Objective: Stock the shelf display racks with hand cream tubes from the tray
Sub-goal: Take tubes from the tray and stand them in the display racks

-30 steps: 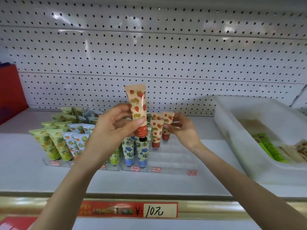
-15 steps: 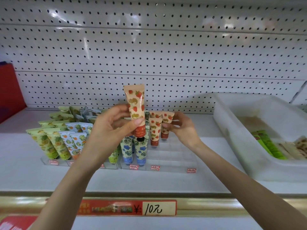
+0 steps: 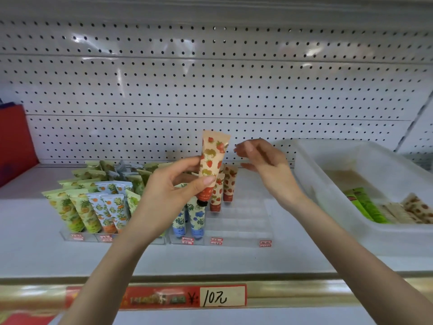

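My left hand [image 3: 173, 191] pinches a peach strawberry-print tube [image 3: 212, 160] upright, cap down, above the clear display rack [image 3: 243, 221]. My right hand [image 3: 262, 160] hovers open just right of the tube's top, fingers relaxed, holding nothing. Two strawberry tubes [image 3: 228, 184] stand in the rack behind the held one, next to blue-flower tubes [image 3: 196, 219]. The white tray [image 3: 328, 207] at the right holds green tubes [image 3: 367, 207] and pale printed tubes [image 3: 419, 207].
Pineapple and orange-print tubes [image 3: 93, 209] fill the left rack. A red box [image 3: 14, 141] stands at the far left. Pegboard backs the shelf. A red price label reading 10 [image 3: 187, 297] runs along the shelf's front edge.
My right hand let go of the strawberry tube standing in the rack and rose up beside the top of the held tube. The left hand kept its tube roughly in place.
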`<control>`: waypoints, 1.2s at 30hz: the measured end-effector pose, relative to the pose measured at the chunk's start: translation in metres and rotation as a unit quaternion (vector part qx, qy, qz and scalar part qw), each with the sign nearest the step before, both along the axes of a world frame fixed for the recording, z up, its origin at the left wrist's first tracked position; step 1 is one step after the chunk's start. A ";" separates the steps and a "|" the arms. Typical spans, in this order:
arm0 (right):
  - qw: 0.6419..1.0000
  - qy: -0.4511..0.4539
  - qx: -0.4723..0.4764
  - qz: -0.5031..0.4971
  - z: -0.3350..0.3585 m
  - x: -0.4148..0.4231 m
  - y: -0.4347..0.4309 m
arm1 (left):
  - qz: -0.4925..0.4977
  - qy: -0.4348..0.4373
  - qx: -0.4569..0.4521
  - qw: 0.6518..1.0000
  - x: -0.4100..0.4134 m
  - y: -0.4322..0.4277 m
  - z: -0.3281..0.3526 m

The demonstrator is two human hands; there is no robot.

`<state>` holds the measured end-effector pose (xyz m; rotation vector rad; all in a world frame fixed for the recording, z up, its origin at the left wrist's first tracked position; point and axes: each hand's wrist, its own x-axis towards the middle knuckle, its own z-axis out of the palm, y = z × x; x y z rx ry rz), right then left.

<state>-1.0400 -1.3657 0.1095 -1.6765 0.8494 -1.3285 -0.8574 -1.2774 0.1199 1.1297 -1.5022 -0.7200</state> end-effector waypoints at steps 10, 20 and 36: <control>0.995 -0.006 -0.024 0.100 0.021 0.009 0.042 | 0.015 -0.013 -0.021 1.000 -0.013 0.003 -0.003; 1.000 -0.018 0.007 0.010 0.004 -0.001 0.016 | 0.188 -0.451 -0.106 0.866 0.009 0.011 -0.017; 0.990 0.120 0.031 -0.063 -0.069 0.009 -0.015 | 0.180 -0.527 -0.052 0.829 0.019 0.014 -0.034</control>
